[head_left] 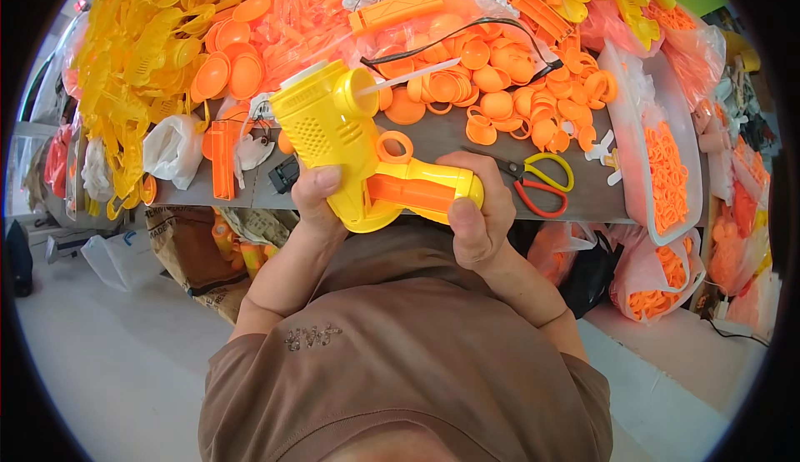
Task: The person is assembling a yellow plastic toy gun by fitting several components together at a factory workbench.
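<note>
A yellow plastic toy gun point(333, 133) with an orange strip point(408, 193) along its handle is held over the table's front edge. My left hand point(318, 199) is closed on the lower side of its body; the thumb shows and the other fingers are hidden behind it. Round the handle's rounded end closes my right hand point(485, 212), thumb at the tip. An orange ring point(394, 147) stands out beside the handle. A thin clear rod point(417, 76) juts to the right from the gun's round yellow part.
Scissors point(543, 187) with red and yellow handles lie right of my right hand. Orange round caps point(500, 104) are heaped behind the gun, yellow shells point(142, 62) at far left. A clear bin point(629, 141) of orange parts stands at right, an orange battery-cover-like piece point(222, 160) at left.
</note>
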`<action>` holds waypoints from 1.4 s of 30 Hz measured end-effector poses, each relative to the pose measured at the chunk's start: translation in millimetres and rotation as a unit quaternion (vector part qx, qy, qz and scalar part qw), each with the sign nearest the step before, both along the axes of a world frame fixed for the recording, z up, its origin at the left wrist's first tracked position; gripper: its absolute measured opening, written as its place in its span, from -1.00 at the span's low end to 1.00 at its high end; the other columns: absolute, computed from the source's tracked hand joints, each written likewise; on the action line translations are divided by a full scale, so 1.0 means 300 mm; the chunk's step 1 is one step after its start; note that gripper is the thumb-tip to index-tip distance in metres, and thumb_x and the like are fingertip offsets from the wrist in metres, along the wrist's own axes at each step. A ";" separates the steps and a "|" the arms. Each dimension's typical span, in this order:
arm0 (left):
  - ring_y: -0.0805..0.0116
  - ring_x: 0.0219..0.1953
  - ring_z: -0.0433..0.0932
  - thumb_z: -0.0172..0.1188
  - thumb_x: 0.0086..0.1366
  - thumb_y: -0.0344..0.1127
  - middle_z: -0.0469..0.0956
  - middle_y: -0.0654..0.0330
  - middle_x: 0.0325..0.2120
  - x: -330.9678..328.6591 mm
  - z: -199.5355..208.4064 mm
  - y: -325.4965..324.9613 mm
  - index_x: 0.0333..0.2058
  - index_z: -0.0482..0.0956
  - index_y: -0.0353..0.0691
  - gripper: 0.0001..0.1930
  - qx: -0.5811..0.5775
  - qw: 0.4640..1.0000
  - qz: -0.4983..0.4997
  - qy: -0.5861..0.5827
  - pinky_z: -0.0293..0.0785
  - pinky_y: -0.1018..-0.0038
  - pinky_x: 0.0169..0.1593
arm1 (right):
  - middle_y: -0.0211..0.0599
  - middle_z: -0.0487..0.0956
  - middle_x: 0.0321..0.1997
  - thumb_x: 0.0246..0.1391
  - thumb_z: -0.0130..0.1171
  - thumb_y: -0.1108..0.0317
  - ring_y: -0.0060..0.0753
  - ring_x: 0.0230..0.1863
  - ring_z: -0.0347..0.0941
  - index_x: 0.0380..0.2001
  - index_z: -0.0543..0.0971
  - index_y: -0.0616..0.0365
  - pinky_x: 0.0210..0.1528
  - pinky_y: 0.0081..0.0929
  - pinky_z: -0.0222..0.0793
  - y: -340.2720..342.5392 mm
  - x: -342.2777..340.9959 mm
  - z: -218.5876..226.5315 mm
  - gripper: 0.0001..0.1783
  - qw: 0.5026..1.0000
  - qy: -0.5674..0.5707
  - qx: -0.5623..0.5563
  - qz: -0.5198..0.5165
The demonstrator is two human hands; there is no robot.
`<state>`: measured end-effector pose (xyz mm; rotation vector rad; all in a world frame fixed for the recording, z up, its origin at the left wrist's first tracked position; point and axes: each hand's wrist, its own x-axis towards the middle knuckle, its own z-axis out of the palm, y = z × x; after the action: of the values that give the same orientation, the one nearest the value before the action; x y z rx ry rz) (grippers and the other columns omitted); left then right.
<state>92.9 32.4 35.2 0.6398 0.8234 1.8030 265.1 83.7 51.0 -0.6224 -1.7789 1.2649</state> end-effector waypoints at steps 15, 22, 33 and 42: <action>0.17 -0.10 0.49 0.09 0.04 -0.19 0.42 0.01 -0.09 -0.136 -0.111 -0.035 0.07 0.23 -0.40 -0.37 -0.038 0.994 0.095 0.048 0.43 0.29 0.00 | -0.37 0.40 -0.47 0.04 0.15 0.37 -0.53 -0.40 0.38 -0.21 0.48 0.21 -0.36 -0.54 0.30 0.186 0.124 -0.096 -0.77 0.964 -0.211 0.056 -0.150; 0.28 -0.23 0.54 0.12 0.01 -0.33 0.49 0.03 -0.21 -0.093 -0.094 0.018 -0.01 0.31 -0.47 -0.46 -0.013 0.992 0.120 0.027 0.49 0.40 -0.13 | -0.25 0.38 -0.43 -0.16 0.26 0.43 -0.20 -0.37 0.39 -0.41 0.55 0.21 -0.37 -0.36 0.32 0.215 0.105 -0.182 -0.82 0.876 -0.342 0.278 -0.194; 0.19 -0.12 0.50 0.10 0.07 -0.24 0.44 0.00 -0.11 -0.115 -0.127 0.061 0.03 0.26 -0.43 -0.43 -0.005 0.997 0.076 0.007 0.45 0.30 -0.02 | -0.45 0.48 -0.48 0.10 0.09 0.43 -0.62 -0.50 0.38 -0.35 0.49 0.17 -0.55 -0.68 0.33 0.257 0.174 -0.132 -0.94 0.937 0.000 -0.346 -0.047; 0.24 -0.23 0.53 0.26 -0.13 -0.35 0.48 0.04 -0.23 -0.061 -0.075 0.042 -0.02 0.29 -0.43 -0.36 0.063 0.985 0.147 0.064 0.49 0.38 -0.14 | -0.44 0.44 -0.35 0.12 0.11 0.22 -0.60 -0.55 0.18 -0.20 0.42 0.15 -0.60 -0.72 0.20 0.127 0.056 -0.129 -0.74 0.738 0.331 -0.570 0.145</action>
<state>74.7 44.8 12.7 0.7542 0.9344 2.1102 281.9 121.8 12.3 -0.4025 -0.3459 2.4069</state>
